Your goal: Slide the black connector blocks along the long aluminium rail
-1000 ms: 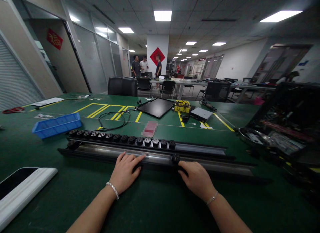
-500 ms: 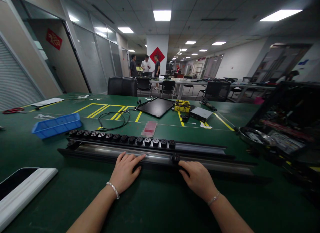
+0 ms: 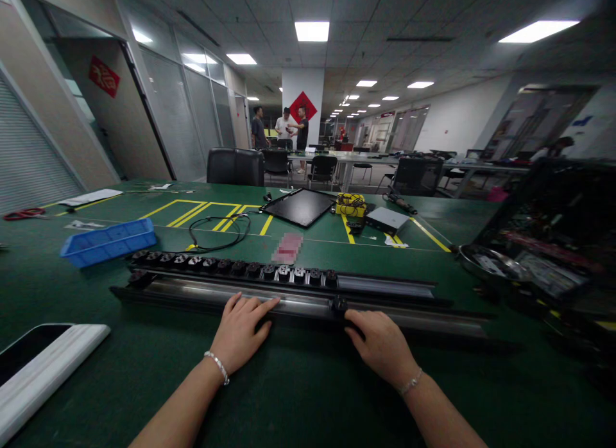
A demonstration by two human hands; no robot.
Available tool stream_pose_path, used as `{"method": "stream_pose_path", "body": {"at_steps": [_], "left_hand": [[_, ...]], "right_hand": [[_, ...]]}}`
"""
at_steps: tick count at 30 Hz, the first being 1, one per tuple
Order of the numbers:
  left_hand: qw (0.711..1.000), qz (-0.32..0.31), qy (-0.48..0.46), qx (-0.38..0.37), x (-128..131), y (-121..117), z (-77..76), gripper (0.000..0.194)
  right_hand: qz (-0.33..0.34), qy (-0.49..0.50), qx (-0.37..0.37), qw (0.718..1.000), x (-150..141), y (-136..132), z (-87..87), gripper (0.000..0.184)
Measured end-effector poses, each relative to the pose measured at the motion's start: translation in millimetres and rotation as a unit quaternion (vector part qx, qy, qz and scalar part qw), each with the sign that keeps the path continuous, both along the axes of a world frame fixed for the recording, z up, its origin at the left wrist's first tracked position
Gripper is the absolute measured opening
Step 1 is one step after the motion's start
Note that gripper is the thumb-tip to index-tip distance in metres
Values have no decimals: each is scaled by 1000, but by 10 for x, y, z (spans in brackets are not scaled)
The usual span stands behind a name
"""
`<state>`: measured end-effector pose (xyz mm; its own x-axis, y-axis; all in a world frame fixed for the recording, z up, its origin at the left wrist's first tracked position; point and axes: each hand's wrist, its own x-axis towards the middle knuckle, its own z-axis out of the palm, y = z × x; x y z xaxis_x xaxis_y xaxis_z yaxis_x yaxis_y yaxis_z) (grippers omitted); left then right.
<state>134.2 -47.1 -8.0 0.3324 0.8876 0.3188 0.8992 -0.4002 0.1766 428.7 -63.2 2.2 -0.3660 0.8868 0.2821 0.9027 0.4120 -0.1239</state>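
- One broad green table, striped with yellow tape across its far part, carries the work, while three people stand well beyond it, by a column.
- Closest to the wearer of the camera, a long black front rail with a bright metal channel lies lengthwise from left to right, its long axis crossing in front of both forearms and tilting slightly nearer at its right end.
- Just behind it, roughly parallel, a shorter rear rail bears a row of sockets, black with several paler faces, packed from its left end to past the middle; the channel shows bare to their right.
- Beyond the rails lies a flat black panel, and near their left end sits a blue tray.
- Both hands are at the front rail. The left hand rests loose, fingers spread over the near edge and the channel, grasping nothing that shows.
- Its counterpart, the right hand, is bent inward, index finger against a small piece and thumb low by the rail's near wall; whether it grips or only pushes, one cannot tell.
- Smallest of all, that black block sits in the front rail's channel, right of centre, immediately left of the right fingertips and well apart from the left hand.
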Motion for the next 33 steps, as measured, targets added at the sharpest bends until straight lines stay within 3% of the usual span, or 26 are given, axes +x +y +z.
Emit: {"method": "stream_pose_path", "body": {"at_steps": [33], "left_hand": [[1000, -8, -8, 9, -4, 8, -8, 44]], "right_hand": [[3, 15, -4, 1000, 13, 13, -28, 15]]}}
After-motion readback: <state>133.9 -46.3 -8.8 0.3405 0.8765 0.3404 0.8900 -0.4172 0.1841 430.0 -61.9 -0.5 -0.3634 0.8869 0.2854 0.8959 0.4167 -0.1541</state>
